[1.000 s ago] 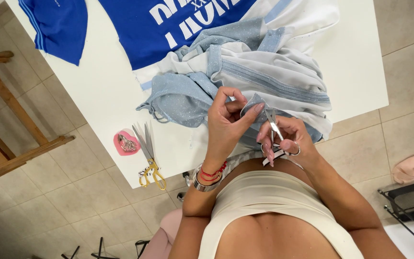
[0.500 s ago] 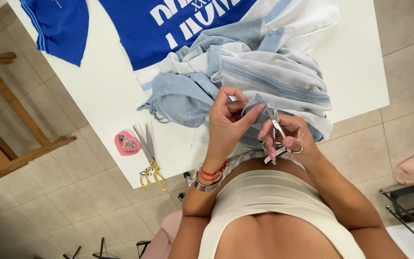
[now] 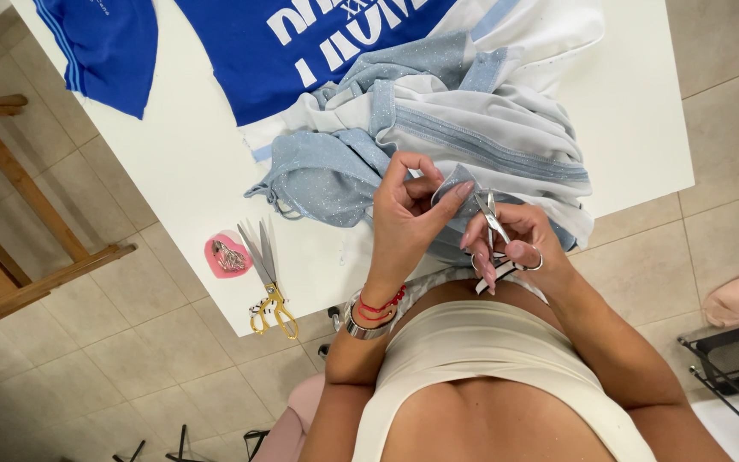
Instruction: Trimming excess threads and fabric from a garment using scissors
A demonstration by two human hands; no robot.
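Currently: left hand (image 3: 404,224) pinching fabric fold (image 3: 453,181); right hand (image 3: 517,248) gripping small scissors (image 3: 491,216). Risk: nicked fingertips (image 3: 462,190), caused by blades close beside them.

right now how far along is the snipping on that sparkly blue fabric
Done: nothing shows as finished; no trimmed scraps are visible. In hand: the left hand pinches an edge of the glittery light-blue garment while the right hand holds small silver snips at it. Left: the gold-handled scissors lie unused on the white table.
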